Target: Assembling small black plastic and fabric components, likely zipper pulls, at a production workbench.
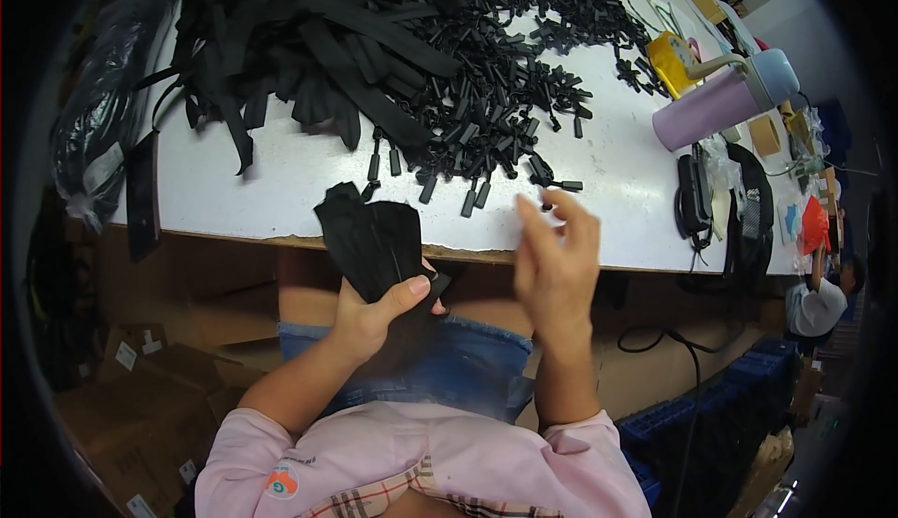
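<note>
My left hand (379, 310) is closed on a bunch of black fabric strips (372, 242), the thumb pressed over them in front of the table edge. Their upper ends fan out over the edge; the lower part hangs toward my lap, blurred. To the right, my right hand (561, 261) is raised at the edge, slightly blurred, with thumb and fingers apart. A tiny dark bit shows by its fingertips; whether they touch it I cannot tell. Nearest beyond it lie small black pieces with long tabs (468, 134), resembling zipper pulls, in a wide loose heap.
A pile of black strips (309, 41) covers the table's (281, 186) back left. At right stand a lilac bottle (711, 106), a yellow container (672, 61) and a black pouch (694, 195). Cardboard boxes (154, 406) sit lower left, blue crates (692, 396) lower right. Another person (816, 307) is at far right.
</note>
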A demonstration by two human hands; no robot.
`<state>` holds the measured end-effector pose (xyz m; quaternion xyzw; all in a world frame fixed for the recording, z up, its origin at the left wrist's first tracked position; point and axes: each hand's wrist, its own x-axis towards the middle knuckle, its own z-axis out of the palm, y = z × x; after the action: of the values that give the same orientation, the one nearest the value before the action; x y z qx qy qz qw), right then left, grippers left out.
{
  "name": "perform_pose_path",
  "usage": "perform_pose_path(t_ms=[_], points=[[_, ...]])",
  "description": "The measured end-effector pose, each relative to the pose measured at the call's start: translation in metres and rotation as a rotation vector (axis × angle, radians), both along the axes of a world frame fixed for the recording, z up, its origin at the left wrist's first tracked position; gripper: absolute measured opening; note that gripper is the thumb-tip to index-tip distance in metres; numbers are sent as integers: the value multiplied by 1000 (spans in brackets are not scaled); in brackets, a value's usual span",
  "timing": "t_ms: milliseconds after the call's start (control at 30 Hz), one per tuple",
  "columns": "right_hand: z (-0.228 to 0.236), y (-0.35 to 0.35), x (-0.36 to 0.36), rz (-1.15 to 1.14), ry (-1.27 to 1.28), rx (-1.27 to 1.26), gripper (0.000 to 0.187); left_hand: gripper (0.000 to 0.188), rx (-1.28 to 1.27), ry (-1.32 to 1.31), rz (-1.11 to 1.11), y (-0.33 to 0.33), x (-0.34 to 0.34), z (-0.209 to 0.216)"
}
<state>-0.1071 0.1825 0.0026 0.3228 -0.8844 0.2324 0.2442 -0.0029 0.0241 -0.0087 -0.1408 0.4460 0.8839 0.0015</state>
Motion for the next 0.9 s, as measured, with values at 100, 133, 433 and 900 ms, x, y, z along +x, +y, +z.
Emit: perform_pose_path(t_ms=[100,133,433,900], points=[[3,13,-10,-72,-31,152,27,19,36,-48,-48,-1,-2,2],[6,13,-8,-90,-68,161,25,19,35,-49,-43,-1,-1,0],[6,-11,28,325,-953,-882,10,22,-338,59,68,10,-2,2],[1,-20,33,503,-435,-575,15,15,-336,144,102,11,-3,7]])
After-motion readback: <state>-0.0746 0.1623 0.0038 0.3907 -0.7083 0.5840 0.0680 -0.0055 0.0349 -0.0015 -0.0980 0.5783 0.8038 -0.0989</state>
